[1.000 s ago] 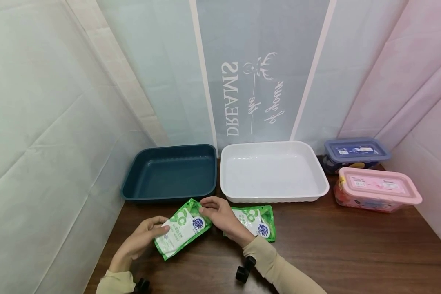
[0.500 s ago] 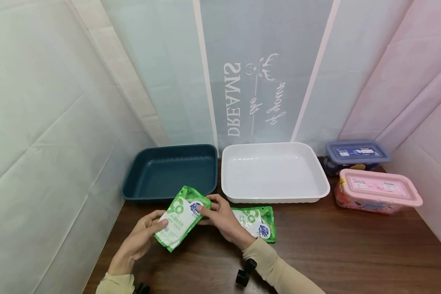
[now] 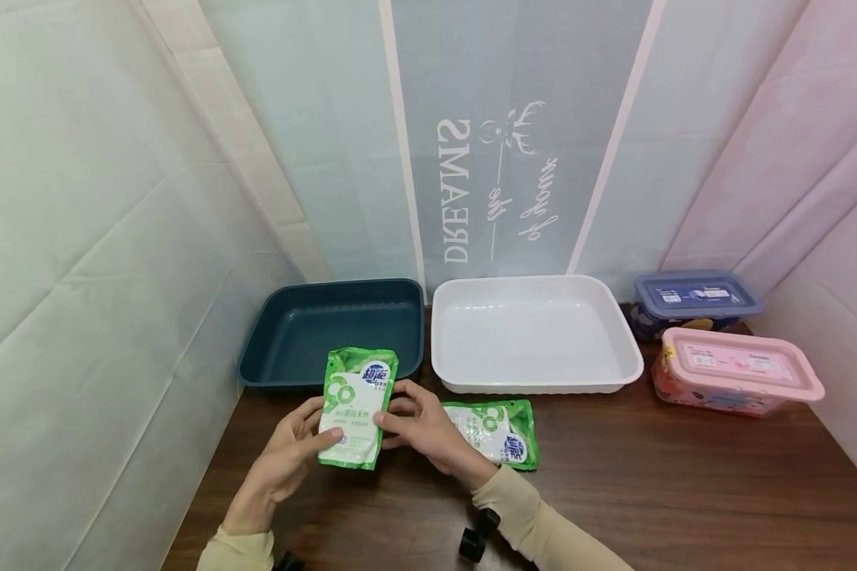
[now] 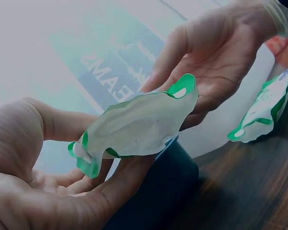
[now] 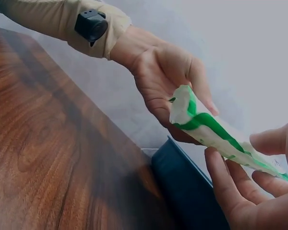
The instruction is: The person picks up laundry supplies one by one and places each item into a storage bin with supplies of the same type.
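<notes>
Green and white, the pouch (image 3: 353, 403) that slanted a second ago now sits nearly square to me, raised off the table (image 3: 628, 476) by the near rim of the teal tray (image 3: 289, 337). I pinch its lower left edge with my left hand (image 3: 287, 454) and its right edge with my right hand (image 3: 434, 432), so it seems aligned and steady

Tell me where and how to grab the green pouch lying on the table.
I'd pinch the right end of the green pouch, reaching from the right, thumb on top: it lies flat on the table with that end exposed, while the right hand overlaps its left end in the head view.
</notes>
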A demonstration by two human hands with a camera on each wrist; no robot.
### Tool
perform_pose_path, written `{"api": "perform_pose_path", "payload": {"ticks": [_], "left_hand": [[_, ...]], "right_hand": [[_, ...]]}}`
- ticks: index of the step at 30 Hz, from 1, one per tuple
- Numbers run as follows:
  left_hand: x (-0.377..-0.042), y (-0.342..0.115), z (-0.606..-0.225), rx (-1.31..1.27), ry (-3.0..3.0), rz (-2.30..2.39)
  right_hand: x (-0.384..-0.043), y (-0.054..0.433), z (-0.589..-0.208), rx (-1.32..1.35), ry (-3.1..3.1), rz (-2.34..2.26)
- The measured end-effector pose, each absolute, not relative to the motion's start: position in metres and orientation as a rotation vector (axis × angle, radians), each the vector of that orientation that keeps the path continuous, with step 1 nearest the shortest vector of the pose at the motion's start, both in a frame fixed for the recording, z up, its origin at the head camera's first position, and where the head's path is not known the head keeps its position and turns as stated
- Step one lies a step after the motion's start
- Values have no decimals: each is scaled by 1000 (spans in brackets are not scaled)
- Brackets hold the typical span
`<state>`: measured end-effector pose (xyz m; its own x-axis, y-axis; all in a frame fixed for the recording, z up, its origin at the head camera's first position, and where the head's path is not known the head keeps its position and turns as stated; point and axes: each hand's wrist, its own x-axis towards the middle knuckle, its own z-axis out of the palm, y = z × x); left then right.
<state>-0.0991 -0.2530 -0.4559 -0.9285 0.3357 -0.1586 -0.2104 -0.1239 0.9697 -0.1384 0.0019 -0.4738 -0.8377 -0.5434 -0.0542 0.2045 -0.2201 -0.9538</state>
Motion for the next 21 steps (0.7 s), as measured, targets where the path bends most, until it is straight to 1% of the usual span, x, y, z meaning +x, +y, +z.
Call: {"api": "perform_pose_path", "payload": {"ticks": [12, 21], "left_hand": [[-104, -247, -439, 118, 1835, 2060], [-113, -252, -430, 176, 1992, 1970]], "right_hand": [[-149, 10, -461, -410, 1705, -2076], [-161, 13, -449, -475, 1776, -2041]]}}
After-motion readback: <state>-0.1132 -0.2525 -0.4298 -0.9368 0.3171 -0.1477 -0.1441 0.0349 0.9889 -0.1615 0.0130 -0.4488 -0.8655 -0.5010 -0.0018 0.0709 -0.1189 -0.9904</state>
